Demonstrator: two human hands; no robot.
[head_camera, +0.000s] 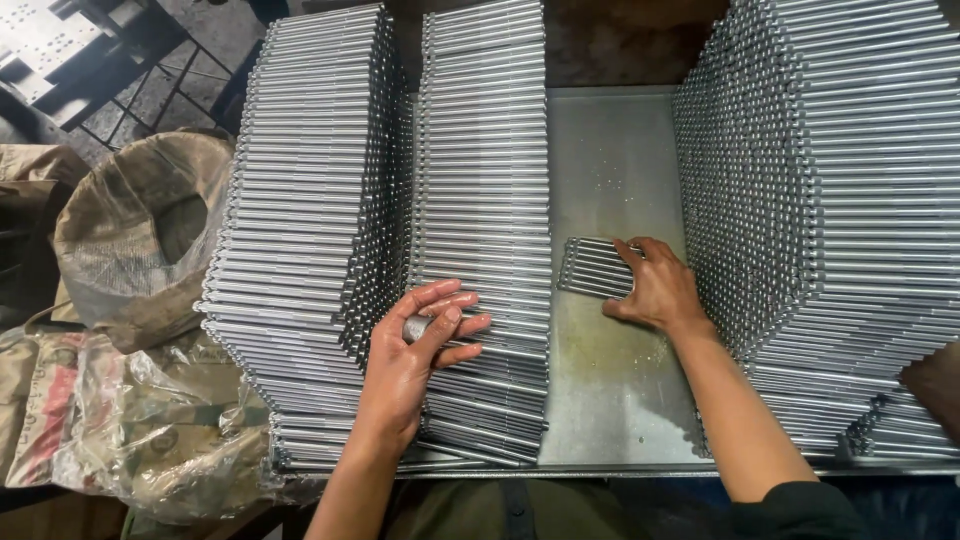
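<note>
On the metal bench (610, 150), between tall stacks of steel rods, both hands are at work. The left hand (420, 345) lies against the front of the middle stack of rods (485, 180), its fingers curled around the end of a single rod (415, 327) pinched between thumb and fingertips. Just left of that stack stands another, the left stack of rods (300, 200), built in the same flat layers and bulging outward at mid-height. The right hand (655, 290) rests palm down on the bare sheet-metal surface, fingers spread and pressing on a small bundle of rods (595, 268) that lies flat there, well apart from the big piles. To its right rises the right stack of rods (830, 200), the largest, with rod ends facing the open middle.

Beside the bench on the left sits an open woven sack (140, 240) lined with clear plastic; what it holds cannot be made out. Below it lie more filled sacks (120, 420) wrapped in plastic.
</note>
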